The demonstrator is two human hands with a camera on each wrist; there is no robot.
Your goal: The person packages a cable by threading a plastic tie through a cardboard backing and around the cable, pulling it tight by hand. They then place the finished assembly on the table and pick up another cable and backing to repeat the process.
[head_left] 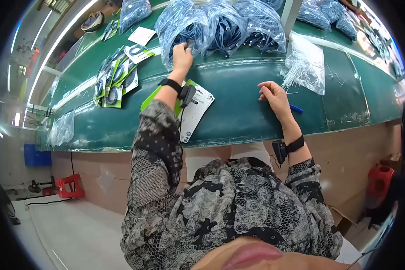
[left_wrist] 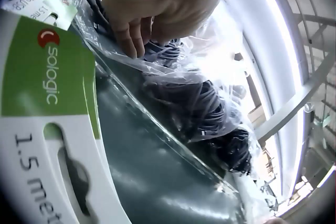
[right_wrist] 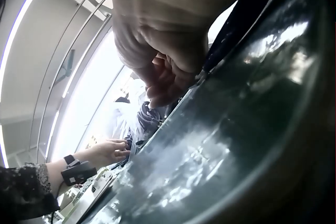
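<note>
My left hand [head_left: 182, 58] reaches into the mouth of a clear plastic bag [head_left: 166, 27] of dark coiled cables [head_left: 191, 33]. In the left wrist view its fingers point down at the bag's plastic edge; whether they pinch a cable I cannot tell. Below that forearm, flat green and white cardboard packages [head_left: 198, 110] lie by the table's near edge, and the left wrist view shows one's printed front [left_wrist: 47, 77] close up. My right hand [head_left: 276, 99] hovers over the green table [head_left: 238, 99], fingers loosely bent, holding nothing. A blue curved handle [head_left: 296, 109] lies beside it.
More bags of cables [head_left: 261, 27] line the back. At left is a pile of packaged cables [head_left: 117, 76], with a crumpled clear bag [head_left: 63, 130] nearer the edge. A bag of white zip ties [head_left: 306, 63] lies at right, near a metal post [head_left: 291, 15].
</note>
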